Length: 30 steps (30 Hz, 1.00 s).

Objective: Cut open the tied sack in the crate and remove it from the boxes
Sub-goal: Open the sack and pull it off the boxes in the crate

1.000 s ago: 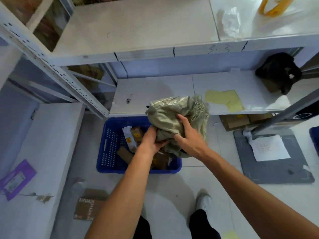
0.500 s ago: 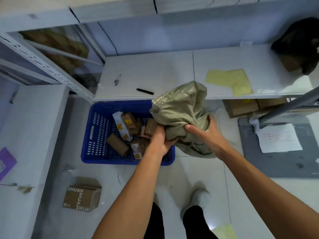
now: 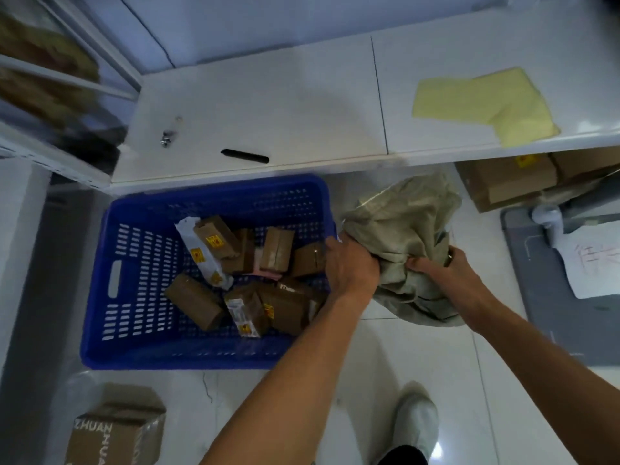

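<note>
Both hands clamped on the crumpled sack: left hand (image 3: 352, 266) bunching its near-crate edge, right hand (image 3: 449, 273) gripping folds on the far side, fingers buried in the cloth. Sack (image 3: 406, 236) slack and empty-looking, off the crate's right rim, hanging over bare floor rather than over the boxes; long axis running from the hands up and away toward the shelf edge beyond the crate. Left hand nearer the blue crate (image 3: 134, 209), at its right wall; right hand well clear of it. Brown boxes (image 3: 214, 236) loose inside the crate, uncovered. Black pen-like tool (image 3: 245, 156) on the shelf just behind the crate, exact kind not readable.

Against half a second ago: sack carried rightward and lower, no longer overlapping the crate's right end; both grips unchanged. Judged nearly done, only setting the sack down beside the crate left
</note>
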{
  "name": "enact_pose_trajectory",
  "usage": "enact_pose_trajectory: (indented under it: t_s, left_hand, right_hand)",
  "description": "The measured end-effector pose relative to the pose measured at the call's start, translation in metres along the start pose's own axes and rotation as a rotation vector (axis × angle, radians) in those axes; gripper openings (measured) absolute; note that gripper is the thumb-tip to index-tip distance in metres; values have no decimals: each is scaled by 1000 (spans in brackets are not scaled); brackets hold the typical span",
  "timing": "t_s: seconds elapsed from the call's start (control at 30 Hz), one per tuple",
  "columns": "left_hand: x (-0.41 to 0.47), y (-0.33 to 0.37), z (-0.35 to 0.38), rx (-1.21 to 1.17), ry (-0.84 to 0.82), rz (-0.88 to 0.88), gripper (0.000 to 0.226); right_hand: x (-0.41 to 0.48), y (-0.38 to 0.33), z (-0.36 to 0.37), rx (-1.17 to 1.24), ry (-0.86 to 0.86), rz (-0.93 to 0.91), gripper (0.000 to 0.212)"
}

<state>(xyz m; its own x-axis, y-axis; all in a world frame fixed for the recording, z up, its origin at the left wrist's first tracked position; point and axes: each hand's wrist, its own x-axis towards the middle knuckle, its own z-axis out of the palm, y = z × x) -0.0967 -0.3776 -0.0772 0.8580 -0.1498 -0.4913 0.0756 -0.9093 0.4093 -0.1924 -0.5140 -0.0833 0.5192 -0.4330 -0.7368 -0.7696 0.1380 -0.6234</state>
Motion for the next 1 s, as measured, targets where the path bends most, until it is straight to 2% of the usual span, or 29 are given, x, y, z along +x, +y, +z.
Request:
enact_pose_trajectory:
  t_s: [0.1, 0.2, 0.27, 0.37, 0.4, 0.53, 0.73, 0.87, 1.0]
  left_hand:
    - [24, -3, 36, -25, 46, 59, 70]
    - [43, -13, 75, -3, 43, 132, 75]
    - [54, -21, 99, 37, -52, 115, 72]
    - [78, -31, 133, 74, -265, 9, 58]
    - [87, -34, 144, 88, -324, -15, 53]
    - [111, -41, 183, 143, -488, -32, 49]
    - [133, -56, 219, 113, -563, -26, 51]
    - [133, -51, 229, 22, -643, 51, 56]
    - [123, -31, 247, -73, -699, 81, 58]
  right_hand:
    - [49, 35, 4, 20, 22, 25, 109]
    - [90, 67, 10, 54, 34, 24, 107]
    - [112, 87, 14, 56, 33, 19, 95]
    - [137, 112, 21, -7, 29, -50, 62]
    - [146, 120, 23, -42, 26, -79, 60]
    - [174, 146, 30, -203, 51, -156, 76]
    - [203, 168, 33, -408, 66, -180, 102]
    - [214, 166, 23, -468, 168, -189, 87]
    - [211, 161, 7, -495, 248, -103, 76]
